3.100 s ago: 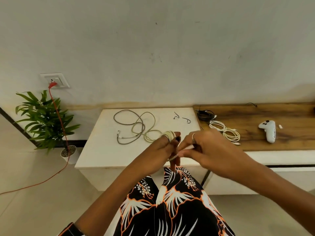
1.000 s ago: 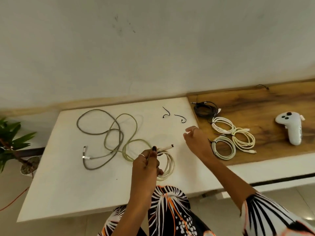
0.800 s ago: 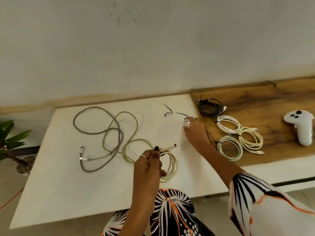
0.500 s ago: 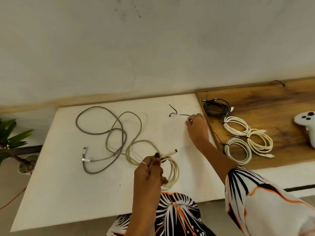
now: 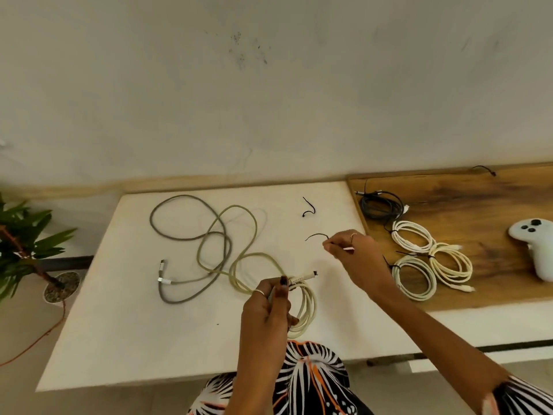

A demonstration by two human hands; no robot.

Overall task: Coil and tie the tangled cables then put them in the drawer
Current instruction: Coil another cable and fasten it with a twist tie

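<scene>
My left hand (image 5: 270, 301) grips a coiled cream cable (image 5: 305, 307) near its connector, over the front of the white table (image 5: 119, 339). My right hand (image 5: 351, 254) pinches a thin black tie (image 5: 315, 236) lifted just above the table. A second black tie (image 5: 309, 207) lies farther back. A grey cable (image 5: 185, 235) and a yellow-green cable (image 5: 239, 235) lie tangled on the table's left half; the yellow-green one runs toward the coil.
On the wooden top (image 5: 478, 205) to the right lie three tied white coils (image 5: 431, 259), a black coil (image 5: 381, 203) and a white controller (image 5: 535, 244). A potted plant (image 5: 27, 250) stands on the floor at the left. The wall is right behind the table.
My right hand reached to the black ties at the back, pinched one and has drawn it toward me. My left hand has kept hold of the cream coil.
</scene>
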